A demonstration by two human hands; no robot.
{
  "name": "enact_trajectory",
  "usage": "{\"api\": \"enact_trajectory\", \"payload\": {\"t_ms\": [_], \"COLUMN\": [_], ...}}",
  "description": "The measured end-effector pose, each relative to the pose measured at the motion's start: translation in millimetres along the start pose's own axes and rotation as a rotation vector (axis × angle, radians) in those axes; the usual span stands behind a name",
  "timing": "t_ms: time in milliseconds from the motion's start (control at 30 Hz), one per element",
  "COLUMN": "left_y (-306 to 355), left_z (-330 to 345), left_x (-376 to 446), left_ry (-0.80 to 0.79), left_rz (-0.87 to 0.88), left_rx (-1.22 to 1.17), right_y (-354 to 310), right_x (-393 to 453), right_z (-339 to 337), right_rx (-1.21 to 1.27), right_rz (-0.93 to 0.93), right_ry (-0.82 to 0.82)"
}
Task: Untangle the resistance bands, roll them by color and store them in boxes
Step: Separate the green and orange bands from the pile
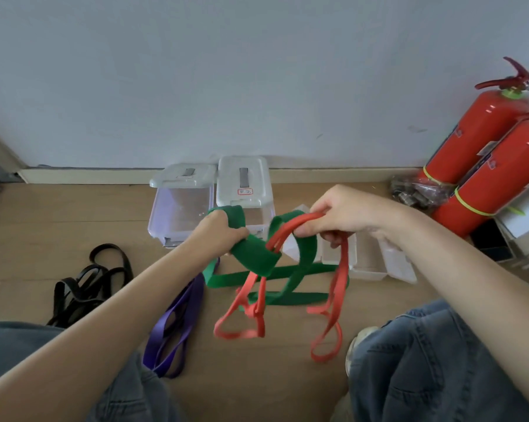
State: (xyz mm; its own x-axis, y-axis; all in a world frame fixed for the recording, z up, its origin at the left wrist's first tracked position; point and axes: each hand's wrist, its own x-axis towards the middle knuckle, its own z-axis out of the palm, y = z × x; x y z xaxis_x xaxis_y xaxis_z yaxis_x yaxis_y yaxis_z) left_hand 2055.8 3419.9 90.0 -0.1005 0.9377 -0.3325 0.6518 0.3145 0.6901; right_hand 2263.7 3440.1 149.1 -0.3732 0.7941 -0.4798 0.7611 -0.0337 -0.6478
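hands: left (219, 229) grips green band (251, 254) | right (342, 214) grips red band (290, 228), loops hanging down

A pale grey-white wall (257, 71) is meeting a light wooden floor (59, 214) along a cream baseboard (89, 175), while two red fire extinguishers (482, 129) are leaning in the right corner beside a clear bag of dark items (418, 191), soft even light falling throughout.
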Motion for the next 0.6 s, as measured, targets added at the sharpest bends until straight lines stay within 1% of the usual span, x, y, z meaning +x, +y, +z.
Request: {"api": "enact_trajectory", "payload": {"t_ms": [67, 100, 133, 200, 233, 267, 300, 367, 433, 467, 533, 567, 600], "left_y": [-1.2, -0.8, 0.0, 3.6, 6.4, 8.8, 11.7, 15.7, 15.1, 12.7, 2.0, -3.9, -9.0], "left_z": [0.9, -0.1, -0.4, 1.2, 3.5, 6.8, 10.2, 15.6, 15.3, 13.4, 9.5, 7.4, 6.7], "left_x": [2.0, 2.3, 2.3, -1.0, -4.7, -7.2, -9.8, -16.3, -17.7, -14.9, -6.4, -3.1, -0.8], "left_ry": [0.046, 0.074, 0.1, 0.113, 0.097, 0.069, 0.029, -0.09, -0.177, -0.18, -0.165, -0.183, -0.234], "left_rz": [0.04, 0.055, 0.068, 0.091, 0.118, 0.163, 0.214, 0.301, 0.322, 0.326, 0.29, 0.243, 0.188], "left_rx": [0.084, 0.107, 0.114, 0.107, 0.114, 0.114, 0.112, 0.033, -0.076, -0.044, 0.167, 0.288, 0.382], "right_y": [0.8, 0.6, -0.3, -5.1, -8.0, -10.4, -12.2, -13.9, -12.4, -11.8, -10.8, -10.5, -10.2], "right_x": [-2.8, -4.1, -5.9, -8.1, -8.3, -7.8, -6.0, -1.4, 0.0, -0.6, -1.8, -1.7, -1.2], "right_z": [-5.1, -5.5, -4.8, -1.1, 2.5, 6.2, 8.5, 8.9, 2.5, -2.7, -10.3, -9.4, -5.7], "right_rx": [-0.148, -0.154, -0.11, 0.088, 0.209, 0.297, 0.35, 0.422, 0.555, 0.654, 0.786, 0.794, 0.781], "right_rz": [0.013, -0.001, -0.032, -0.126, -0.171, -0.203, -0.217, -0.203, -0.198, -0.214, -0.262, -0.278, -0.283], "right_ry": [0.047, 0.062, 0.051, -0.058, -0.113, -0.12, -0.062, 0.18, 0.413, 0.507, 0.637, 0.663, 0.672]}}
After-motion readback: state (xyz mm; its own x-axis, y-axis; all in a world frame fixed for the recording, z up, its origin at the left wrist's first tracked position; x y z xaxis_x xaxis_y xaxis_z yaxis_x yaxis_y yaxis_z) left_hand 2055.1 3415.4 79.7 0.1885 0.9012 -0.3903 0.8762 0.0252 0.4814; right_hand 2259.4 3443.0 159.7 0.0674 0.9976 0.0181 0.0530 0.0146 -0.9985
